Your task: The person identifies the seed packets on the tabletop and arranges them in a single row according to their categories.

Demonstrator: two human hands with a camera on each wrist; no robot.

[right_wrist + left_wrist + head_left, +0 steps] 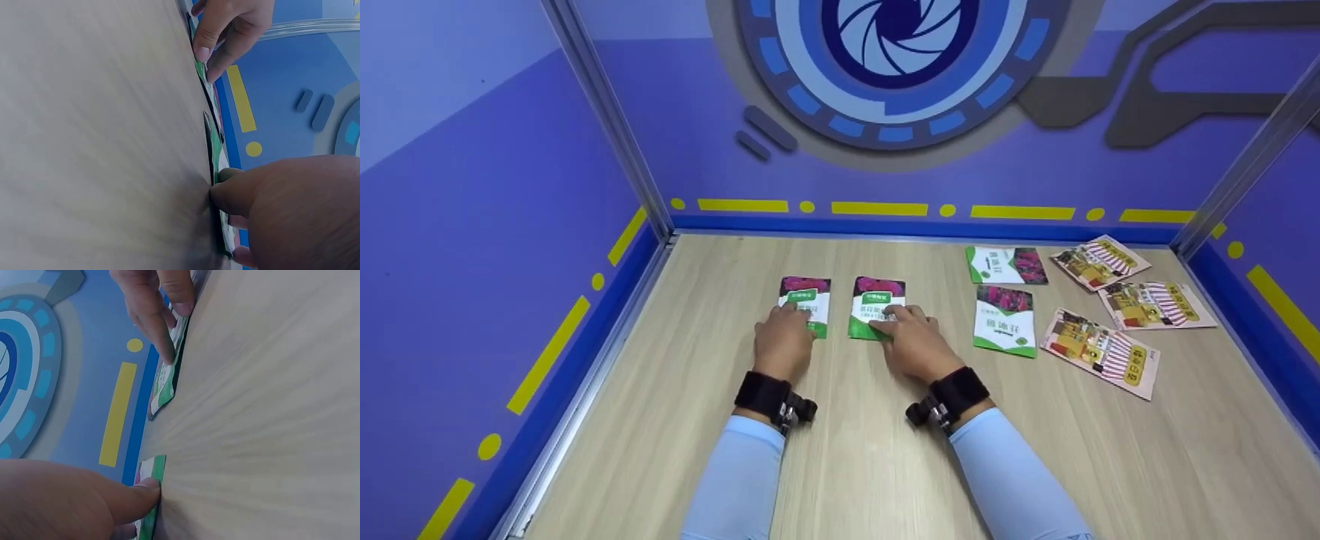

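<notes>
Two seed packets with pink flowers, white middles and green lower edges lie side by side on the table. My left hand (784, 341) rests on the left seed packet (817, 289), covering its lower left part. In the left wrist view, the left thumb (147, 486) touches the packet near its green edge. Fingers of my right hand (919, 345) press on the right seed packet (877, 287) from its right side. The right wrist view shows the right thumb (222, 197) at that packet's near edge. A gap of bare wood separates the two packets.
Right of my hands lie two more flower seed packets, one sideways (997, 264) and one lengthwise (997, 322). Beyond them are three striped-awning packets (1099, 262) (1159, 305) (1102, 352). Blue-purple walls (720, 172) border the wooden table (660, 420) at the back and sides.
</notes>
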